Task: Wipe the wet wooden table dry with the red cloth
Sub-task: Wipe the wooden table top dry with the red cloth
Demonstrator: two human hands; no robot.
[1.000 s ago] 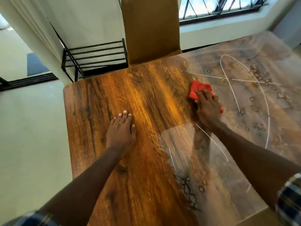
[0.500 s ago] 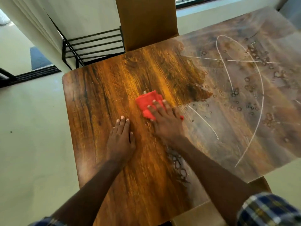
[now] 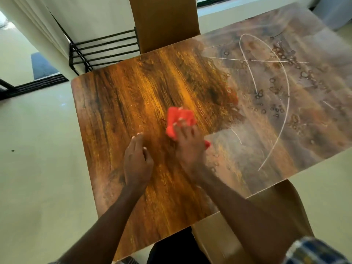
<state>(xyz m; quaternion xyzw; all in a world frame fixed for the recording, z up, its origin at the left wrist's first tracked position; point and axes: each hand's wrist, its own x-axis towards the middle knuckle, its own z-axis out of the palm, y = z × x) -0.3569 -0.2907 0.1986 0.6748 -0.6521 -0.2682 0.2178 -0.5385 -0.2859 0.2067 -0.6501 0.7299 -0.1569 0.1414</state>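
The wooden table (image 3: pixel 118 103) fills the middle of the view. Its left half looks dry and glossy; its right half carries water drops (image 3: pixel 276 109) and glare. My right hand (image 3: pixel 189 149) presses flat on the crumpled red cloth (image 3: pixel 180 119) near the table's centre, with the cloth sticking out past the fingers and a red corner showing at the right of the palm. My left hand (image 3: pixel 137 161) rests on the wood just left of it, fingers loosely curled, holding nothing. Both are blurred by motion.
A brown chair back (image 3: pixel 163 21) stands at the table's far edge, and another brown chair (image 3: pixel 266 216) sits at the near right edge. A black metal rack (image 3: pixel 102 48) stands by the wall at the back left. Pale floor lies left of the table.
My right hand slid the red cloth leftwards from the wet right part to the table's centre, leaving that strip drier. My left hand's fingers went from flat to slightly curled.
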